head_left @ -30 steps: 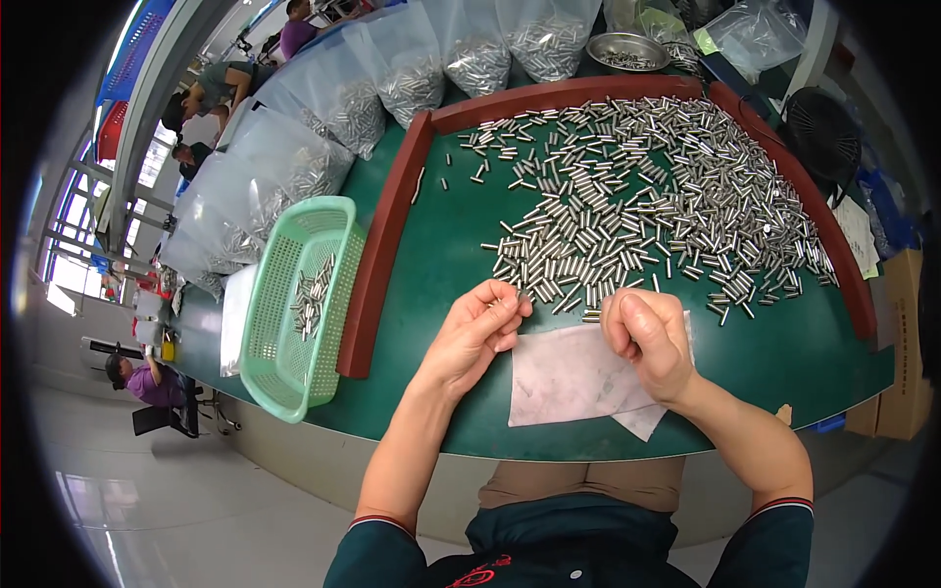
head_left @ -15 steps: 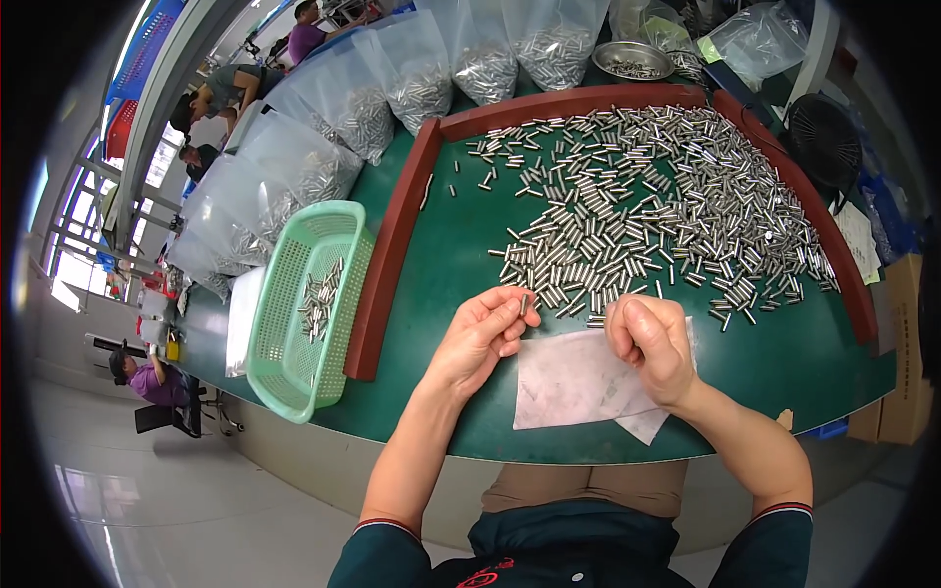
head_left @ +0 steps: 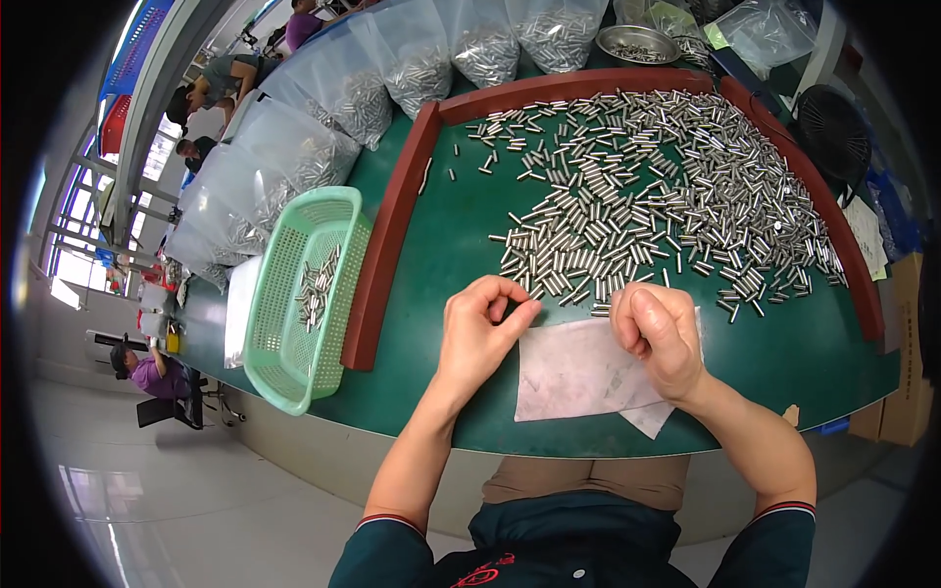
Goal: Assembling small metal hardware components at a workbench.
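Observation:
At the near edge of a heap of short metal pins [head_left: 608, 211], my left hand [head_left: 480, 328] is curled, thumb and forefinger almost together. Some pins lie right at those fingertips; whether one is between them is hidden. My right hand [head_left: 659, 328] is closed in a fist over a stained pinkish-white cloth [head_left: 569, 377]. Its fingers hide whatever may be inside. The cloth lies on the green tabletop [head_left: 446, 255] between and below both hands.
A red-brown frame [head_left: 392, 235] borders the heap at left, back and right. To its left stands a light-green basket [head_left: 353, 265] with some pins. Clear bags of pins [head_left: 407, 69], a metal bowl [head_left: 637, 44] and a black fan [head_left: 831, 132] line the back. Other people sit further left.
My left hand has turned over, knuckles now up, its fingertips at the heap's edge; the pin seen in it before no longer shows. My right fist has barely shifted.

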A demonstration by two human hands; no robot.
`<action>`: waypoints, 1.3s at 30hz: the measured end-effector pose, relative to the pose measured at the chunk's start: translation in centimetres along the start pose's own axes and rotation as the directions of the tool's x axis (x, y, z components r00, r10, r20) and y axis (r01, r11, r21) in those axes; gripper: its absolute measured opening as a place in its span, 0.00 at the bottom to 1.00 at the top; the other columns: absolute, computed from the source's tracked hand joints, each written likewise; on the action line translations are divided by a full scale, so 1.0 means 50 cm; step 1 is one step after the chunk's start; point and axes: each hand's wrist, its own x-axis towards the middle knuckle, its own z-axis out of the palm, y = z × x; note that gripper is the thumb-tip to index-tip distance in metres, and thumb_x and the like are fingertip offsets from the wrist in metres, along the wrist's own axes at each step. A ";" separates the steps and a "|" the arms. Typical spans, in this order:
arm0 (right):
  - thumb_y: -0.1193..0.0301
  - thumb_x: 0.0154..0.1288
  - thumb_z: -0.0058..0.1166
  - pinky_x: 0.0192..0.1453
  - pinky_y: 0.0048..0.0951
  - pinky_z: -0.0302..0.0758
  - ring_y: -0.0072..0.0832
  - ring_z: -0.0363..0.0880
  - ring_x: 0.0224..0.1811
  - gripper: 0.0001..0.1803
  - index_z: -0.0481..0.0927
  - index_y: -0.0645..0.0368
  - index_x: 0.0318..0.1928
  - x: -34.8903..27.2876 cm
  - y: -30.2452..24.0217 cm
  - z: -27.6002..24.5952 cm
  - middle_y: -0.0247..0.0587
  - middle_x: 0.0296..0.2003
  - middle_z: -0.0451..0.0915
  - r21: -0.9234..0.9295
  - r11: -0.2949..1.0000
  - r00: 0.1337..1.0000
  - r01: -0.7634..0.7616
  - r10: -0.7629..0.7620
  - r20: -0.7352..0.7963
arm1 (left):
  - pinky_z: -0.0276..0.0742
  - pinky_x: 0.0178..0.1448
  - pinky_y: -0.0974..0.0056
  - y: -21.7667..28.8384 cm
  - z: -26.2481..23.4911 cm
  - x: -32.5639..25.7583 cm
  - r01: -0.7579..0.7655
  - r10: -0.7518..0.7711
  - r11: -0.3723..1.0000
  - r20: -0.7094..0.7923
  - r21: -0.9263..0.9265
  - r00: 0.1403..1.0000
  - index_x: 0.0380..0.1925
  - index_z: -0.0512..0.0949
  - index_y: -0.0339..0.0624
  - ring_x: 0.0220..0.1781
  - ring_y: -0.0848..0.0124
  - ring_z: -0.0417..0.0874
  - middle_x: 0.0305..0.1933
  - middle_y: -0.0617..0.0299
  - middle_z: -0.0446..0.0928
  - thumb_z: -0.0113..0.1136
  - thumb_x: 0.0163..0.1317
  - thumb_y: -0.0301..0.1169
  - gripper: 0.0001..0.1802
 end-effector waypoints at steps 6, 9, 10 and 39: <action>0.62 0.62 0.39 0.21 0.19 0.53 0.14 0.55 0.18 0.21 0.62 0.59 0.14 0.001 -0.002 0.000 0.28 0.13 0.61 0.000 1.000 1.000 -0.010 0.010 0.005 | 0.62 0.22 0.66 0.014 0.016 -0.006 -0.138 0.146 0.950 -0.006 0.281 0.989 0.22 0.74 0.36 0.16 0.71 0.63 0.15 0.61 0.64 0.62 0.42 0.24 0.07; 0.62 0.62 0.39 0.21 0.19 0.54 0.14 0.55 0.18 0.21 0.62 0.59 0.14 0.000 -0.002 -0.001 0.28 0.14 0.61 -0.010 1.000 1.000 -0.010 0.010 0.006 | 0.62 0.22 0.65 0.007 0.019 -0.005 -0.133 0.140 0.960 -0.013 0.248 0.990 0.22 0.73 0.36 0.16 0.70 0.64 0.15 0.61 0.64 0.61 0.44 0.24 0.06; 0.62 0.62 0.39 0.21 0.19 0.54 0.14 0.55 0.18 0.21 0.62 0.59 0.14 0.001 -0.003 -0.001 0.28 0.14 0.61 -0.013 1.000 1.000 -0.012 0.012 0.008 | 0.60 0.21 0.67 0.003 0.020 -0.004 -0.132 0.142 0.965 -0.028 0.227 0.989 0.23 0.74 0.35 0.15 0.73 0.61 0.14 0.63 0.62 0.60 0.44 0.23 0.05; 0.62 0.63 0.38 0.21 0.20 0.54 0.15 0.55 0.16 0.22 0.63 0.60 0.14 0.003 -0.006 0.003 0.29 0.13 0.61 -0.025 1.000 1.000 -0.015 0.015 -0.005 | 0.54 0.21 0.80 -0.011 -0.022 0.012 0.527 -0.188 0.373 0.494 -0.763 0.849 0.37 0.71 0.35 0.18 0.84 0.57 0.27 0.62 0.71 0.49 0.61 0.28 0.08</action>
